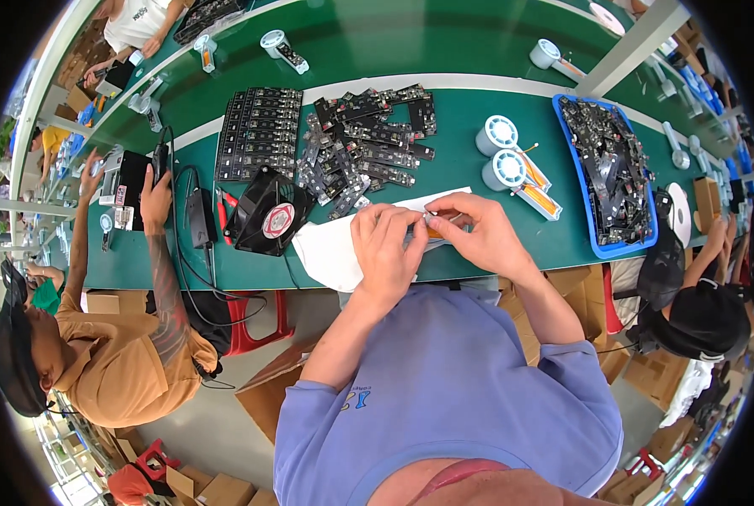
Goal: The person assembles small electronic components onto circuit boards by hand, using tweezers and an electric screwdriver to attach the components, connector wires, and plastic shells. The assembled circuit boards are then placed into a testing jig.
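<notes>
Close together over a white sheet [330,249] at the table's front edge are my left hand [385,247] and my right hand [480,234]. Both are closed, fingertips meeting around a small pale piece [428,218] with a bit of orange beside it. Fingers cover most of the piece, so its kind is unclear. Right of my hands lie two white and light-blue round-headed housings [505,170] with orange strips in their handles. Beyond my left hand is a loose pile of small black circuit boards [368,139], beside a neat block of joined boards [259,135].
A black square fan [269,211] stands left of the sheet, near red-handled pliers [222,215] and a black power adapter [200,218] with cables. A blue tray [600,250] full of black boards is at right. Co-workers sit on both sides; a left one's hand [155,198] holds a tool.
</notes>
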A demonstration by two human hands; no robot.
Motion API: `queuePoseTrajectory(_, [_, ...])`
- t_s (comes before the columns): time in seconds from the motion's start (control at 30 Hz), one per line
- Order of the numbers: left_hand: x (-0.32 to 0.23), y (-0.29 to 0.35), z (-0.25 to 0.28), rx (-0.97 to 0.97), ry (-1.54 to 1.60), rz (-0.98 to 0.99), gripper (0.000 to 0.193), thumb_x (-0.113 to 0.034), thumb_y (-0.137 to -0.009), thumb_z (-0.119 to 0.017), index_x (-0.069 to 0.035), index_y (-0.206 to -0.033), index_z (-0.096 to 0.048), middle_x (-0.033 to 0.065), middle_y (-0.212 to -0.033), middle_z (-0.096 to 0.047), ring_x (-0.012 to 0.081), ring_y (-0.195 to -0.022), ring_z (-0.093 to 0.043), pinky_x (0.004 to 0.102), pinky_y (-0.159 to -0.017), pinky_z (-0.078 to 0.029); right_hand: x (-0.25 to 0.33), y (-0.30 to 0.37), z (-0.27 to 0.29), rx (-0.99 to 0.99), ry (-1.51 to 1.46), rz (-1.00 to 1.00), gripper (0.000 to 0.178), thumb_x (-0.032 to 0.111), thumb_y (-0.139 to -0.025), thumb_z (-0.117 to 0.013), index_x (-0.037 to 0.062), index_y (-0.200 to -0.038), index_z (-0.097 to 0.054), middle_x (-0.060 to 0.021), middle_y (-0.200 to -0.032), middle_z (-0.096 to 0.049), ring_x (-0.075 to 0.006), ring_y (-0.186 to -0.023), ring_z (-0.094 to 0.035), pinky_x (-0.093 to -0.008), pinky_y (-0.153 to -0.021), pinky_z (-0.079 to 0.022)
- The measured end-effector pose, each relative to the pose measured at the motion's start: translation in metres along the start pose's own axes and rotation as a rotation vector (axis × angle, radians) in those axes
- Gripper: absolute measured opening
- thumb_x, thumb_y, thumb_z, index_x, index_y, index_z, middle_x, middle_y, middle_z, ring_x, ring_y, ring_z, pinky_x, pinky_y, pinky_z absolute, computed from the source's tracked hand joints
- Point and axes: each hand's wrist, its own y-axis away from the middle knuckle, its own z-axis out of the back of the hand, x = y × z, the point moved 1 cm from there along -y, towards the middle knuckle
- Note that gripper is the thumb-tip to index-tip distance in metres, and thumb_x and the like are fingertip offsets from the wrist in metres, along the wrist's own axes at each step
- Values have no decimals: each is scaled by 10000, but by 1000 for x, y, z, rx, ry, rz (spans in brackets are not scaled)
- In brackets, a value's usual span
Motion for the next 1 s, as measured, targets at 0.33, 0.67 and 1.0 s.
queuePoseTrajectory(0.33, [1,-9,4,3,31,-137,177,-16,-806,-805,-70,-951,-719,56,-946,-715,289,-956,-631,432,-898,-468,-10,-4,-3,-71,358,456,141,65,-944,-676,3,-1069,-697,-195,-969,-688,-403,-884,-679,-465,-768,-569])
queuePoseTrajectory(0.67, [-4,-6,12,109,50,-129,152,24,-827,-788,-27,-956,-726,102,-937,-705,314,-954,-610,430,-906,-463,-28,0,-15,-177,880,701,175,122,-868,-696,4,-962,-606,-121,-875,-612,-304,-795,-664,-413,-710,-576])
queuePoseTrajectory(1.0, [4,1,-3,60,71,-125,136,32,-828,-781,-35,-921,-707,98,-907,-674,315,-942,-576,442,-872,-458,-39,-12,-4,-21,722,788,205,183,-901,-661,-1,-883,-573,-164,-837,-617,-357,-805,-663,-452,-739,-569])
